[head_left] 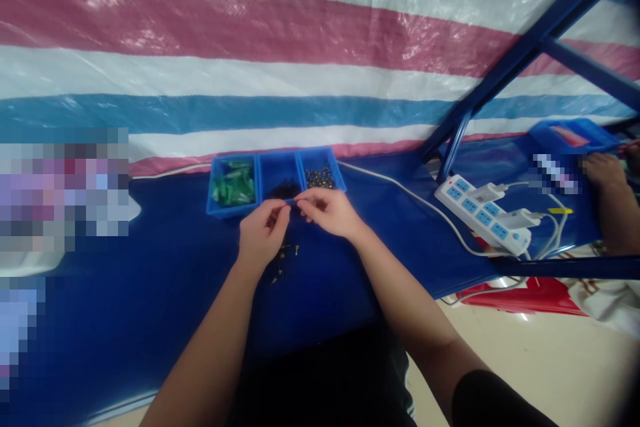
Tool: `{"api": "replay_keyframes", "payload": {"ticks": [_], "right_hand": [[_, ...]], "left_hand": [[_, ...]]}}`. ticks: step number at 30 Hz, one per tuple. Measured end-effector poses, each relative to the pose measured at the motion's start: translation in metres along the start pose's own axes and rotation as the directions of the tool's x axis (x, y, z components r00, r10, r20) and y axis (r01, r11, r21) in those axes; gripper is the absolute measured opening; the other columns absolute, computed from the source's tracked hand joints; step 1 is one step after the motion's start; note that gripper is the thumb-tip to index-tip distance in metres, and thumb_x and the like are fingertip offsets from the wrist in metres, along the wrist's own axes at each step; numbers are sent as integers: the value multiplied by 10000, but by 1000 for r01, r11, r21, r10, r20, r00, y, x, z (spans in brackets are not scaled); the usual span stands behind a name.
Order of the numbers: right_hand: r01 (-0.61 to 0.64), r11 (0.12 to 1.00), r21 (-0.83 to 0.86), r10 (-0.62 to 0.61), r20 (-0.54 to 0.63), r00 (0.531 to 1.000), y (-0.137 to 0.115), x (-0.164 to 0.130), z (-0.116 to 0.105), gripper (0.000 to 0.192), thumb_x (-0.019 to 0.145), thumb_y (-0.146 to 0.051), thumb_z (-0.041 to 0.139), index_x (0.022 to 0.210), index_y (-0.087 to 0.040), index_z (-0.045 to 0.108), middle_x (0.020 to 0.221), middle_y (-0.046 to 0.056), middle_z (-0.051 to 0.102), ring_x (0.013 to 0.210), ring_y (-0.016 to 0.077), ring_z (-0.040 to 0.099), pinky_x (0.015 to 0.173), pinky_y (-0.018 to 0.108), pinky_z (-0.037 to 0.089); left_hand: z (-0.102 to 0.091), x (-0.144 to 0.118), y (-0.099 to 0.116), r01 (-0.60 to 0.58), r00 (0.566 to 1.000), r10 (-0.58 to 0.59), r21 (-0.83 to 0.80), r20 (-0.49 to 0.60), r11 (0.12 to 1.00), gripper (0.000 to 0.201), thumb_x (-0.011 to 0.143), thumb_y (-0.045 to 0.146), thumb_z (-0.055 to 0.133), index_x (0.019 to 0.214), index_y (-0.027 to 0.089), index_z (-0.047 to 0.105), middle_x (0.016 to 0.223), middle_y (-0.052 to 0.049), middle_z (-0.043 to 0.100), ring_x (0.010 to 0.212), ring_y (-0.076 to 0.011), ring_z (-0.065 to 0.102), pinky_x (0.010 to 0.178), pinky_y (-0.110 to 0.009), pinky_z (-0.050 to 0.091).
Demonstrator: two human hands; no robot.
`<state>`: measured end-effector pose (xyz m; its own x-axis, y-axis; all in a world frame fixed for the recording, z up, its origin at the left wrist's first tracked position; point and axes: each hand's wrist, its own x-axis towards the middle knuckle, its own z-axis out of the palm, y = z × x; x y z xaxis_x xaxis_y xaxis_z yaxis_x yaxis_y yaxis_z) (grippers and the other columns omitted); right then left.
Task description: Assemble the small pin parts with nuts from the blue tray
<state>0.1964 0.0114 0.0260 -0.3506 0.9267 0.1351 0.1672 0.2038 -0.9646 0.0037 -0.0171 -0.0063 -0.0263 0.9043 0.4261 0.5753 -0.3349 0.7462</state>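
Observation:
My left hand (263, 227) and my right hand (326, 209) meet in front of a blue divided bin (234, 213). Both are closed in a pinch, fingertips nearly touching, around something small and dark that I cannot make out. Green pieces (234, 183) fill the bin's left compartment. Dark small parts (286, 189) lie in the middle one, partly hidden behind my fingers. Small brass and dark metal parts (320, 177) are in the right compartment. Below my left hand, several loose brass-coloured pieces (281, 257) lie on the blue table surface (165, 307).
A white power strip (483, 215) with plugged-in chargers lies to the right, its cable (400, 185) running behind the bin. Beyond a blue metal frame (530, 47), another person's hand (605, 170) rests near a blue tray (575, 136). A striped plastic sheet (250, 27) hangs behind.

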Motion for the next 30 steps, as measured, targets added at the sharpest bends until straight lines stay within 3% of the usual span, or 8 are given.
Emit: {"api": "replay_keyframes", "payload": {"ticks": [7,14,21,30], "right_hand": [[31,998,50,-33,27,999,-3,-1,1,255,901,-385,681,1027,-164,685,748,5,695,604,104,663,620,242,550],[55,998,36,-56,34,998,-1,-1,0,209,896,-337,686,1000,-157,674,733,0,682,610,101,644,616,240,535],[89,996,14,-90,35,995,-2,-1,2,210,912,-310,666,1058,-161,685,706,-11,673,602,107,649,620,248,547],[116,993,-5,-116,-72,991,3,0,5,166,905,-308,678,973,-162,717,817,35,754,677,114,708,635,232,558]], "left_hand": [[-1,-3,-3,-24,998,28,-52,63,998,159,956,310,595,1014,207,701,774,8,714,624,-98,651,638,-210,523],[2,-2,-3,34,999,-33,-77,21,996,237,937,345,634,1123,216,704,813,4,733,664,-99,690,666,-199,550],[1,-2,-4,45,999,-42,-76,30,996,173,952,314,608,1045,207,706,729,17,703,603,-92,669,627,-196,530],[1,-3,-3,78,996,-73,-84,56,993,224,935,338,648,1115,215,701,743,19,718,610,-93,680,625,-195,536]]}}
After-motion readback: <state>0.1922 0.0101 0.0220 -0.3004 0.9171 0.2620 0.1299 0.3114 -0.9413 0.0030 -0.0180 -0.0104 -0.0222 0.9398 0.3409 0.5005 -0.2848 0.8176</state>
